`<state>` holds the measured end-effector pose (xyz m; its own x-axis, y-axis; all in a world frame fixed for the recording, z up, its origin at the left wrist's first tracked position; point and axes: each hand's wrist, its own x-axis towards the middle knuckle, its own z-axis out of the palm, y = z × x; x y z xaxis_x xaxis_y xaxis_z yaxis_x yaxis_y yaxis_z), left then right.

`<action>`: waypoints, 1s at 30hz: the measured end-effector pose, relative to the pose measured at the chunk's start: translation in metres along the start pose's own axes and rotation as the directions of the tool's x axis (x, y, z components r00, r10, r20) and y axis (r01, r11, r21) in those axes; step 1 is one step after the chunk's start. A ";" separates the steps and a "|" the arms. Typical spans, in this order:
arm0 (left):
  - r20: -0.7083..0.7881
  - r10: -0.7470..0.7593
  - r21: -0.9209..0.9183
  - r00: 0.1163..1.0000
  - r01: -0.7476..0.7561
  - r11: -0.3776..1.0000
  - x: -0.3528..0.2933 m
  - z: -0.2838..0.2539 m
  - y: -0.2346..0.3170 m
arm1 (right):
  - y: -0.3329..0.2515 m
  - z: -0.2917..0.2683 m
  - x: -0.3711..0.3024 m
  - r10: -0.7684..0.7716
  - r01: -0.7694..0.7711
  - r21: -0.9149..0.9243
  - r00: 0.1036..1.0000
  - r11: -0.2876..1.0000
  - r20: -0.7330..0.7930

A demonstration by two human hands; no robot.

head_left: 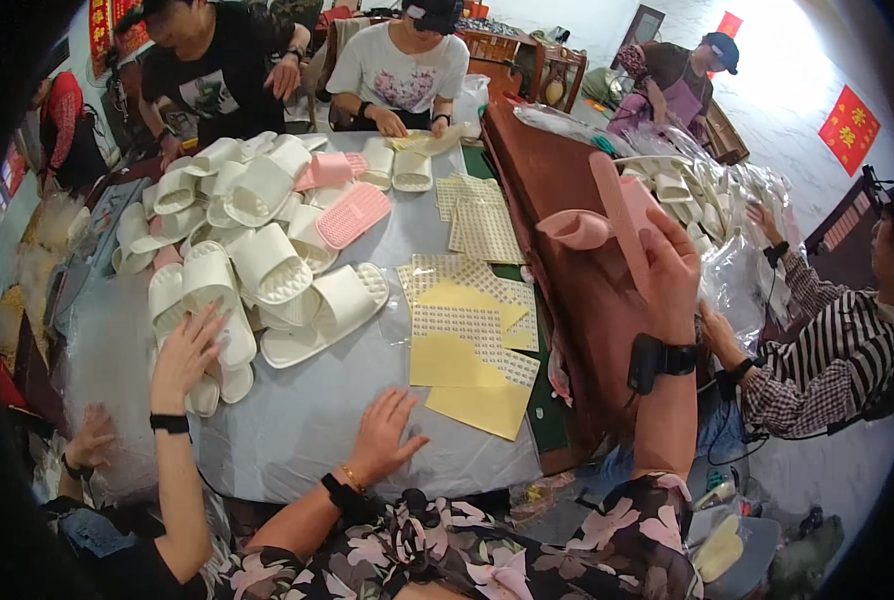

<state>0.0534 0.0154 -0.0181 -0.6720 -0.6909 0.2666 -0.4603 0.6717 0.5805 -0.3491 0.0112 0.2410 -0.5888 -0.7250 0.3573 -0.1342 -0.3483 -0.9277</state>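
Note:
My right hand [672,255] is raised at the right above a brown surface, its fingers closed around a pink slipper [622,220]. The slipper is turned edge-on, its strap to the left; a second pink sole seems to lie behind it. My left hand [382,435] lies near the table's front edge, fingers spread, holding nothing. Just to its right are yellow sticker sheets [457,355] with rows of small white labels, some partly peeled. More sticker sheets [482,220] lie farther back. Beyond my left hand is a heap of cream slippers [267,260] with a few pink slippers [352,215] among them.
At the left, a co-worker's hand [192,350] touches a cream slipper. Two people work across the table [287,425]. On the right, a person in stripes [822,345] reaches toward bagged slippers [682,185] beyond the raised brown board [537,170].

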 end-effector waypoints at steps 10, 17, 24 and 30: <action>-0.393 -0.271 -0.675 0.879 -0.075 0.734 0.028 -0.048 0.035 | -0.055 0.074 -0.117 0.063 -0.332 0.375 0.814 0.865 0.577; -0.001 -0.510 -0.953 0.860 0.153 0.261 0.001 -0.072 0.020 | 0.001 0.104 -0.150 0.389 -0.624 0.329 0.735 0.709 0.556; 0.176 -0.743 -0.982 0.646 0.168 -0.087 -0.012 -0.070 0.007 | 0.076 0.107 -0.169 0.657 -0.879 0.272 0.474 0.392 0.586; 0.226 -0.720 -0.969 0.656 0.227 -0.097 -0.015 -0.070 0.007 | 0.154 0.099 -0.198 0.551 -0.416 -0.402 0.768 0.816 0.326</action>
<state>0.1008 0.0119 0.0360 -0.2411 -0.8764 -0.4168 0.4542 -0.4814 0.7496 -0.1742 0.0421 0.0383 -0.2668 -0.9423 -0.2020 -0.1849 0.2558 -0.9489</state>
